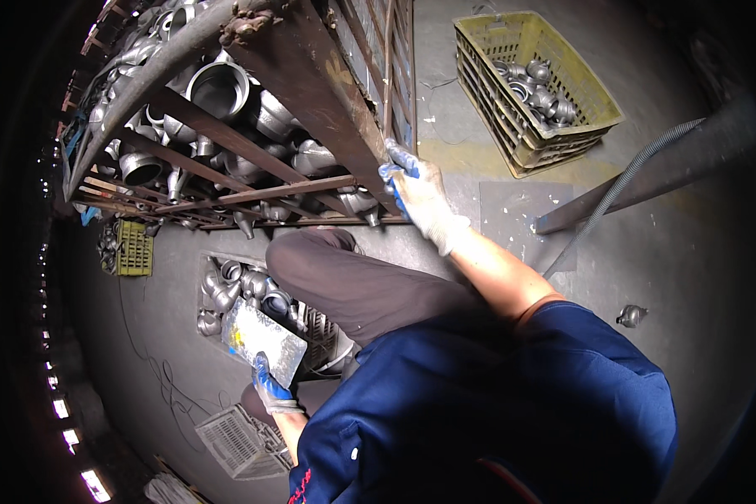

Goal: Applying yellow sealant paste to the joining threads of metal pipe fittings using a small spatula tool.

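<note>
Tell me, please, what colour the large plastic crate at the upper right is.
The crate is dull yellow; head view.

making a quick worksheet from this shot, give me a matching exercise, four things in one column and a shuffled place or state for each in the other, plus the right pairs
Column one:
1. left hand
2. right hand
3. large yellow crate
4. lone metal part

Column two:
a. on the floor
b. at the rusty cage
c. partly filled with grey fittings
d. holding a flat panel

Pairs: 1-d, 2-b, 3-c, 4-a
</note>
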`<state>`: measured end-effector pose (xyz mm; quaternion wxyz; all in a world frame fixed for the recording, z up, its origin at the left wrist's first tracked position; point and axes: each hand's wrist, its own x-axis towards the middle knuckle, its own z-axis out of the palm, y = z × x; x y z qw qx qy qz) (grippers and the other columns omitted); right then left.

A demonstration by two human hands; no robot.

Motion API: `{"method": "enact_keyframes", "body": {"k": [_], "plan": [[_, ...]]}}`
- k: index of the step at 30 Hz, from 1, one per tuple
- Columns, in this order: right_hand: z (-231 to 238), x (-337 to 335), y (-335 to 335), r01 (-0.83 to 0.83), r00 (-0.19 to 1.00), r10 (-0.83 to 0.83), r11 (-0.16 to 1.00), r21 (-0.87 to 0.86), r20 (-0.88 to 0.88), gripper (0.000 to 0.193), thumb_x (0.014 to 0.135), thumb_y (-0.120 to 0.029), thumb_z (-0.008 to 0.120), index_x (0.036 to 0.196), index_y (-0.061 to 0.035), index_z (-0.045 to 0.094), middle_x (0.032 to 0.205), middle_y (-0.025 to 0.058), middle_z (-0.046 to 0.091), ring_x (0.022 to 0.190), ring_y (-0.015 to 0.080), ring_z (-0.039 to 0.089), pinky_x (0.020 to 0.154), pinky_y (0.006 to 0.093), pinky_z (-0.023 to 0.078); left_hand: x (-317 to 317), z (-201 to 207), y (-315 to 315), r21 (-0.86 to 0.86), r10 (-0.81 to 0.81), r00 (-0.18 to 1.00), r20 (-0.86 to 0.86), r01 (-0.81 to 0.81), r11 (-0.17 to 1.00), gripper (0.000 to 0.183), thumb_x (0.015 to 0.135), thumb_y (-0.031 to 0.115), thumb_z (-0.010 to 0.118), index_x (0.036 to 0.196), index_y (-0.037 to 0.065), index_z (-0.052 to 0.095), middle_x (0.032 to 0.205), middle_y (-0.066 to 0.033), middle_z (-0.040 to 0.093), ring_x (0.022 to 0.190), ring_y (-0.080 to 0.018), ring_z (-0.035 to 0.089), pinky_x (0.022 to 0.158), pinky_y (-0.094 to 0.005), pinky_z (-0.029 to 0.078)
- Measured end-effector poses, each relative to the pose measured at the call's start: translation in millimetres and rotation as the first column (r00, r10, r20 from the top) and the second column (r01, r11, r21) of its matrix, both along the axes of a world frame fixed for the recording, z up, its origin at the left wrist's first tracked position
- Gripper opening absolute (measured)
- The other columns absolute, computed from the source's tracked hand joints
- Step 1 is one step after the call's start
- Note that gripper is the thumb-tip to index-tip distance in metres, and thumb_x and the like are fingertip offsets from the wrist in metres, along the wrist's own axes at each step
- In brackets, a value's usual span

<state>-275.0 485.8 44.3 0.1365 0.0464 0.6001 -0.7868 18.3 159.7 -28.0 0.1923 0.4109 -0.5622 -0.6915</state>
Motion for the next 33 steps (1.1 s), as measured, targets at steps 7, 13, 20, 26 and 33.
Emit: {"method": "enact_keyframes", "body": {"k": [7, 13, 20, 26, 33], "plan": [[20.8, 9.5, -2.0, 0.058, 0.998, -0.058, 0.998, 0.024, -0.035, 0.044, 0.085, -0.007, 0.057, 0.128, -0.0099, 0.050, 0.081, -0.0012, 0.059, 0.059, 0.0021, 0.047, 0.049, 0.0162, 0.039, -10.9, 1.3, 1.1, 0.047, -0.003, 1.000, -0.028, 0.004, 0.999, 0.048, 0.085, 0.025, 0.056, 0.121, -0.005, 0.048, 0.109, -0.0168, 0.057, 0.092, -0.0265, 0.060, 0.080, -0.0378, 0.050], [22.7, 8.4, 0.6, 0.045, 0.999, -0.048, 0.977, -0.208, -0.009, 0.046, 0.086, -0.009, 0.058, 0.130, -0.0091, 0.047, 0.080, -0.0016, 0.059, 0.055, 0.0020, 0.047, 0.042, 0.0166, 0.037, -6.9, 5.9, 7.8, 0.092, -0.008, 0.998, -0.068, 0.014, 0.996, 0.051, 0.083, 0.027, 0.056, 0.123, -0.005, 0.046, 0.112, -0.0179, 0.056, 0.095, -0.0287, 0.059, 0.081, -0.0397, 0.050], [8.7, 4.7, 5.7, 0.030, 0.996, -0.011, 0.975, -0.218, 0.084, 0.044, 0.087, -0.010, 0.056, 0.130, -0.0131, 0.048, 0.077, -0.0017, 0.061, 0.052, 0.0014, 0.048, 0.038, 0.0166, 0.035, -8.2, 8.6, 14.1, 0.034, -0.027, 0.999, -0.039, 0.028, 0.999, 0.048, 0.087, 0.031, 0.054, 0.122, -0.003, 0.049, 0.107, -0.0137, 0.061, 0.090, -0.0239, 0.062, 0.078, -0.0348, 0.051], [16.0, 22.8, -4.4, 0.076, 0.995, -0.068, 0.991, -0.108, 0.075, 0.040, 0.088, -0.011, 0.054, 0.128, -0.0105, 0.050, 0.073, -0.0015, 0.058, 0.046, 0.0035, 0.046, 0.035, 0.0182, 0.034, -5.5, 2.6, 6.1, 0.020, -0.035, 0.999, -0.024, 0.035, 0.999, 0.046, 0.087, 0.030, 0.054, 0.120, -0.002, 0.050, 0.105, -0.0134, 0.061, 0.089, -0.0241, 0.062, 0.075, -0.0348, 0.051], [-12.3, 36.6, -8.8, 0.117, 0.986, -0.089, 0.972, -0.203, 0.143, 0.032, 0.088, -0.017, 0.058, 0.119, -0.0096, 0.056, 0.064, -0.0021, 0.054, 0.044, 0.0024, 0.042, 0.034, 0.0195, 0.031, -14.7, 6.7, 11.0, 0.089, -0.026, 0.998, -0.050, 0.030, 0.996, 0.052, 0.084, 0.029, 0.056, 0.122, -0.005, 0.047, 0.110, -0.0172, 0.057, 0.094, -0.0277, 0.059, 0.081, -0.0388, 0.050]]}}
